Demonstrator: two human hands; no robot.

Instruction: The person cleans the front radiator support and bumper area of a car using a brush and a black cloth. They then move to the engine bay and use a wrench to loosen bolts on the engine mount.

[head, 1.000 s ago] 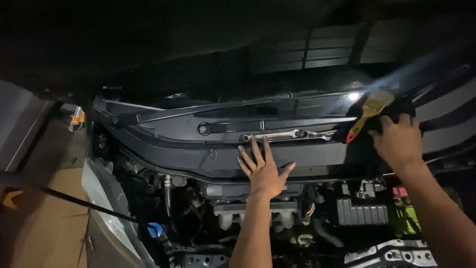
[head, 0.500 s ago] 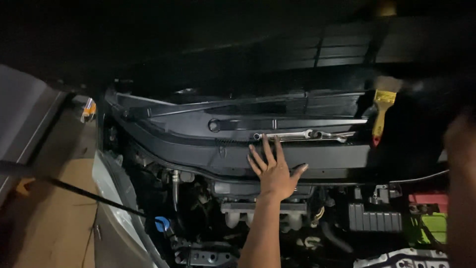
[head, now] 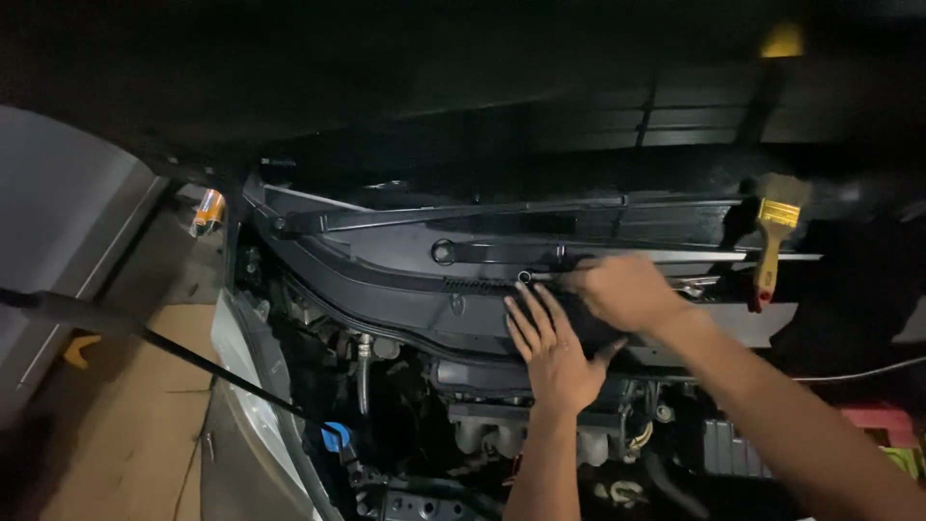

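Left hand [head: 553,349] flat on cowl panel [head: 405,280]; right hand [head: 622,289] apparently gripping wrench [head: 542,277]; paintbrush [head: 772,241] nearby.

two bare forearms enter from the lower edge of the view. no sleeves, cuffs or gloves cover them as far as the frame shows. left hand [head: 555,352]: five bare fingers, no ring or watch visible. right hand [head: 627,289]: also uncovered; in the dim light, small details such as jewellery cannot be confirmed.

Slim silver metal wrench [head: 617,280] lying on the black plastic cowl panel [head: 405,280]

It is resting flat and lengthwise along the panel below the wiper arm, its ring end poking out leftward while its middle is sitting hidden under fingers.
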